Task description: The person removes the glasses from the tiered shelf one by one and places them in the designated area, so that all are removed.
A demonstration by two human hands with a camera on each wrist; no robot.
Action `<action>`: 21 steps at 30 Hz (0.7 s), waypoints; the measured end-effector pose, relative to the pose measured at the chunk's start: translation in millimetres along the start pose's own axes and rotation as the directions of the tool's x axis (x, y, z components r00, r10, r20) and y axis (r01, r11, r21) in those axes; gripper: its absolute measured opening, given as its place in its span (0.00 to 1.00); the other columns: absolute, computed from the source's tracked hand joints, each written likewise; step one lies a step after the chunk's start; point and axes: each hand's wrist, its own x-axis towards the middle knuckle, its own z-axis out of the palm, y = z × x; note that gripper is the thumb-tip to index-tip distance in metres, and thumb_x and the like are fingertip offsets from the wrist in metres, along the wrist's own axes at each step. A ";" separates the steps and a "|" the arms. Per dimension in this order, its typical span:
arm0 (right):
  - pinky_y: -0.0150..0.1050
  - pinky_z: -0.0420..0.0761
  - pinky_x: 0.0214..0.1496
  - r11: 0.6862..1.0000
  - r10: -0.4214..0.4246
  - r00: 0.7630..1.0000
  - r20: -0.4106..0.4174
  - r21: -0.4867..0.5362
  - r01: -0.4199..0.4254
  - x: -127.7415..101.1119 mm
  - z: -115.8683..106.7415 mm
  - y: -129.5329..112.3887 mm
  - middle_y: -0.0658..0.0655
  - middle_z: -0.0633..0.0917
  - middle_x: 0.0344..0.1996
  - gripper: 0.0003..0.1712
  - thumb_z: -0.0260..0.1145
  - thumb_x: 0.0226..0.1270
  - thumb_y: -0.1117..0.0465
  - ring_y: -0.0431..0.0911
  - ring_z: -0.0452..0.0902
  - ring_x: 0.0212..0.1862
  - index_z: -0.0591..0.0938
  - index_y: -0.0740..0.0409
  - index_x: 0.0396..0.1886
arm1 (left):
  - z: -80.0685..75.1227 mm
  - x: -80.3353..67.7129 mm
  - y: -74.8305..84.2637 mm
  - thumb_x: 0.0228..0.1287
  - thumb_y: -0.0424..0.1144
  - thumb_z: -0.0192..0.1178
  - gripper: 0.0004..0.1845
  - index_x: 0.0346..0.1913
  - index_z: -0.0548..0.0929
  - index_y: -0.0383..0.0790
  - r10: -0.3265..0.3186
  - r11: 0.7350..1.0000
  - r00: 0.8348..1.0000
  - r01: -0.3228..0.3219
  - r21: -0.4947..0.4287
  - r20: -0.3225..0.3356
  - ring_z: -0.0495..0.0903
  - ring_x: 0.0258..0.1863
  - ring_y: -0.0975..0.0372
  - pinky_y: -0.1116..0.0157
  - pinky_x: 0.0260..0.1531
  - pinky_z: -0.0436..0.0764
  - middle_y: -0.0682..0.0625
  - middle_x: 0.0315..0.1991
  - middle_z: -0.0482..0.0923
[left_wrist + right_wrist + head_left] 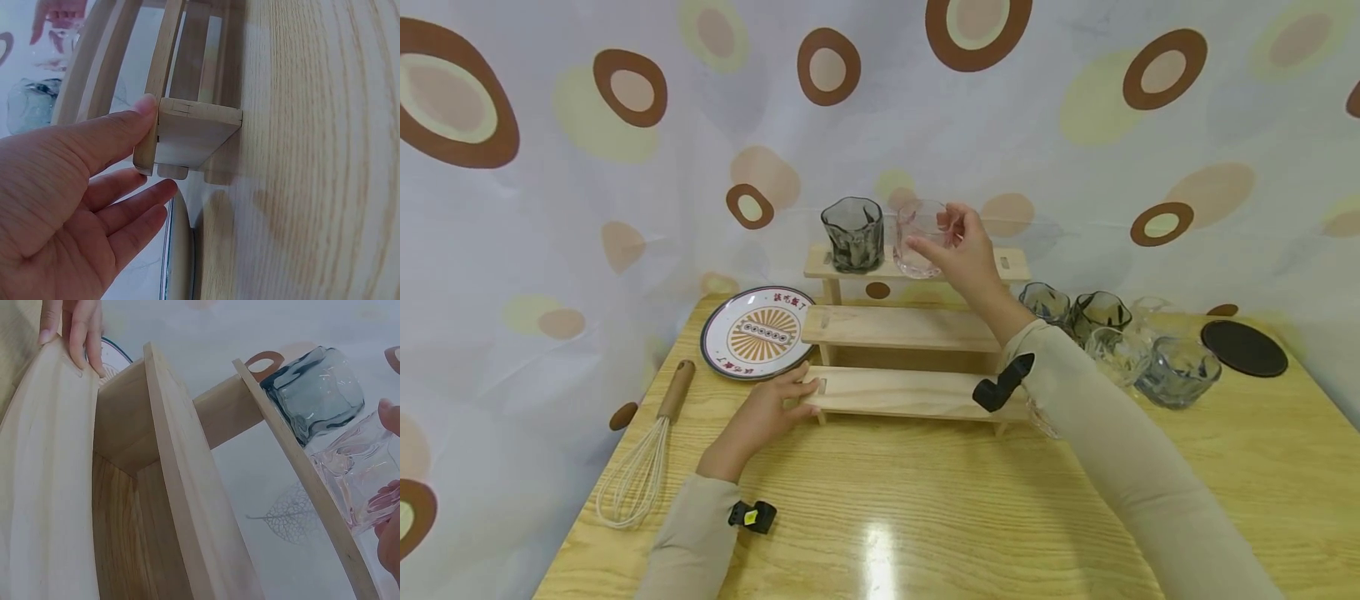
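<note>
A three-step wooden shelf [902, 327] stands at the middle of the table. On its top step sits a dark grey glass [852, 234], seen also as the grey glass [315, 390] in the right wrist view. My right hand [958, 246] grips a clear pinkish glass [919, 237] on the top step, just right of the grey one; the pinkish glass [356, 472] shows with my fingertips [386, 503] on it. My left hand [775, 408] rests with straight fingers against the left end of the bottom step [187, 134], thumb [125, 128] on its edge.
A patterned plate [756, 332] lies left of the shelf, and a wire whisk [643, 454] with a wooden handle lies near the table's left edge. Several grey and clear glasses [1120, 342] cluster right of the shelf. A dark round coaster [1243, 347] lies at the far right.
</note>
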 end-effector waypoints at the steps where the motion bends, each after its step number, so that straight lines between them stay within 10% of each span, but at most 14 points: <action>1: 0.38 0.68 0.62 1.000 0.000 1.000 -0.002 0.001 0.000 -1.2 -2.5 0.1 0.63 0.70 0.57 0.45 0.73 0.55 0.54 0.50 0.65 0.56 0.61 0.62 0.67 | -0.1 0.0 0.4 0.59 0.39 0.65 0.26 0.61 0.75 0.36 0.002 1.000 1.000 -0.002 0.001 0.001 0.59 0.67 0.43 0.47 0.64 0.63 0.37 0.69 0.59; 21: 0.25 0.71 0.56 0.997 -0.015 1.000 -0.025 -0.080 0.013 -57.3 -105.7 2.9 0.49 0.71 0.55 0.38 0.69 0.61 0.59 0.43 0.66 0.58 0.62 0.60 0.66 | -2.4 -0.4 2.5 0.60 0.39 0.64 0.26 0.61 0.75 0.35 -0.008 1.000 1.000 0.008 0.008 0.009 0.59 0.67 0.42 0.47 0.64 0.63 0.37 0.69 0.59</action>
